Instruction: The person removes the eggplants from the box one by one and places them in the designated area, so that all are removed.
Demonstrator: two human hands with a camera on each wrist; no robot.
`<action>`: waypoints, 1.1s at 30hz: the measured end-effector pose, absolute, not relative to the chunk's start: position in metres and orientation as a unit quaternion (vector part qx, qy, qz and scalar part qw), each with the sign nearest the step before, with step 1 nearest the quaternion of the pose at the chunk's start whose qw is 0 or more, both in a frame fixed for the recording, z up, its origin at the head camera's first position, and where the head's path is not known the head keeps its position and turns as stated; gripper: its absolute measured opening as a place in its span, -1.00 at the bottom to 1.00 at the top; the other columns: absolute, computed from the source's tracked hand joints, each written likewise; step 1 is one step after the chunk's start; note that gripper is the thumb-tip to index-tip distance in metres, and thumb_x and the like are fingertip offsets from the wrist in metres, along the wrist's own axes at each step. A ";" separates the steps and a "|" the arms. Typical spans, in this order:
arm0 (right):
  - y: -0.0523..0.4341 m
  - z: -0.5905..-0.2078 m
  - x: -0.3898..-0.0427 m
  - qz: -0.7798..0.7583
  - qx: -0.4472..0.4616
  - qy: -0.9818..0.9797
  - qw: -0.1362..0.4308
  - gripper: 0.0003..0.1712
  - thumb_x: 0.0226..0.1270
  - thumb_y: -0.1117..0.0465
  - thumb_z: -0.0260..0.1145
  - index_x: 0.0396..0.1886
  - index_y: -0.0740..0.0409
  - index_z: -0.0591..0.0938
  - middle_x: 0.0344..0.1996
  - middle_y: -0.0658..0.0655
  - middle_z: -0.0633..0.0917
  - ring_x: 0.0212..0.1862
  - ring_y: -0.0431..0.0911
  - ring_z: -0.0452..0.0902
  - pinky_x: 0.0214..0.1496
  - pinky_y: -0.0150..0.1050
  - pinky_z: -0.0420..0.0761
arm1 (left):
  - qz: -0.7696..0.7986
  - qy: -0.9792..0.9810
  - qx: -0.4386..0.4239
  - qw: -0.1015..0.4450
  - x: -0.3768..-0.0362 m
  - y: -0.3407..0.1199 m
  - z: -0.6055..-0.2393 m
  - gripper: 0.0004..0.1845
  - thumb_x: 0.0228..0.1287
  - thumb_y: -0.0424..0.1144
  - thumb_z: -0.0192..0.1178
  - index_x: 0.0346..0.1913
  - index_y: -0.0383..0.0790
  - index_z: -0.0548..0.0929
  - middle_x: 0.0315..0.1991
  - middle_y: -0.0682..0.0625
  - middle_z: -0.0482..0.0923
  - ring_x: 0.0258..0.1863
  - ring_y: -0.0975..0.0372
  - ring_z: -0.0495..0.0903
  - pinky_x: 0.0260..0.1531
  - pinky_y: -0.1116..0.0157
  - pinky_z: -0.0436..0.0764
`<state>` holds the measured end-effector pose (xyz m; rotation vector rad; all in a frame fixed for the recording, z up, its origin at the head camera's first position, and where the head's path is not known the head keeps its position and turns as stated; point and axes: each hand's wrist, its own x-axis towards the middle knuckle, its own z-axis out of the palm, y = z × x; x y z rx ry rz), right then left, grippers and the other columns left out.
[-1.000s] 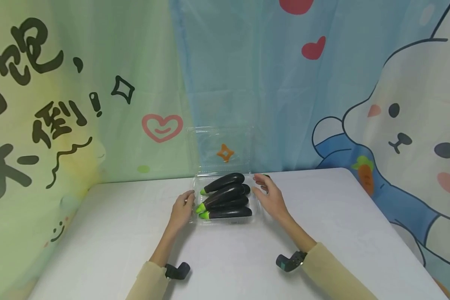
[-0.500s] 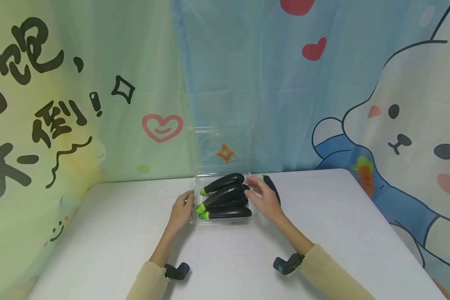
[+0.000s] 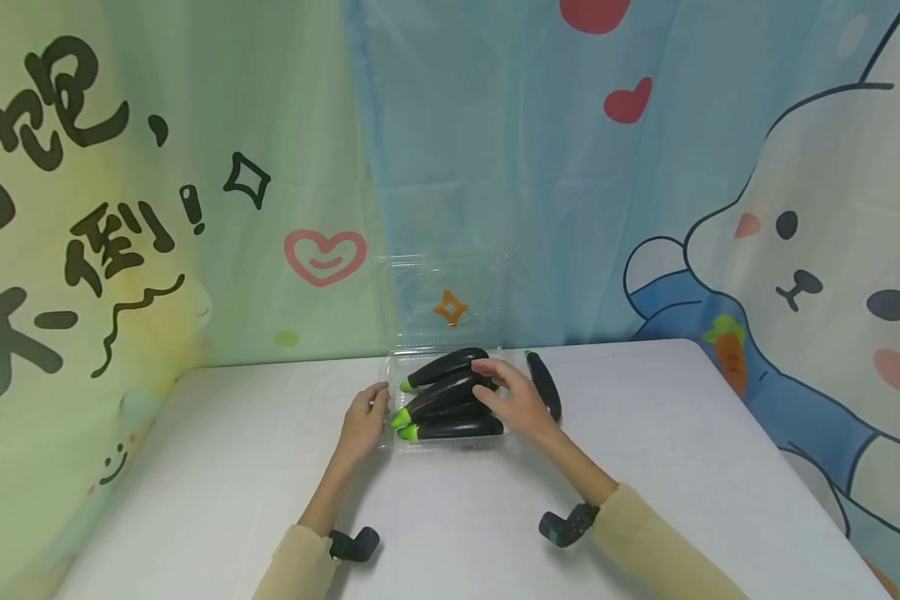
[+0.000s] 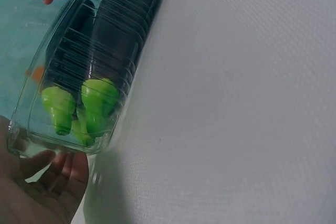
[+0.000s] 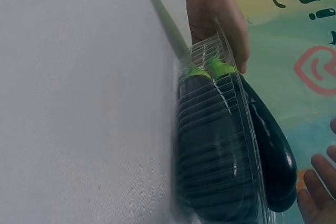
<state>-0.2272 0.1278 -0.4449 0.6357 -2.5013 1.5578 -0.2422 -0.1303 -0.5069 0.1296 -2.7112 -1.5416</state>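
A clear plastic clamshell container [image 3: 450, 444] sits on the table with its lid [image 3: 416, 287] raised behind it. Several black eggplants [image 3: 453, 427] with green stem ends lie in it, stems to the left. My left hand [image 3: 363, 417] grips the container's left end; in the left wrist view its thumb and fingers bend at the corner below the green stems [image 4: 100, 100]. Over the right ends of the eggplants is my right hand [image 3: 521, 407], fingers spread and loosely bent, holding nothing. Its fingers [image 5: 317, 182] appear beside the eggplants in the right wrist view.
One more eggplant [image 3: 543, 383] lies on the white table [image 3: 645, 450] just right of the container. A printed curtain [image 3: 450, 167] hangs directly behind the table's far edge, close to the raised lid.
My right hand has moved left from the container's right side to over the eggplants, uncovering the lone eggplant on the table. My left hand has stayed at the container's left end.
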 end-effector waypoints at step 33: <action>0.099 -0.459 -0.270 0.368 0.305 -0.878 0.037 -0.56 0.29 0.15 0.33 0.15 0.15 0.59 0.14 0.15 0.63 0.26 0.11 0.45 0.30 0.10 0.46 | -0.495 -0.868 0.041 0.007 -0.242 -0.131 -0.507 -0.49 0.54 -0.01 -0.21 0.34 -0.24 0.41 0.10 -0.16 0.51 0.07 0.07 0.55 -0.02 0.14 0.63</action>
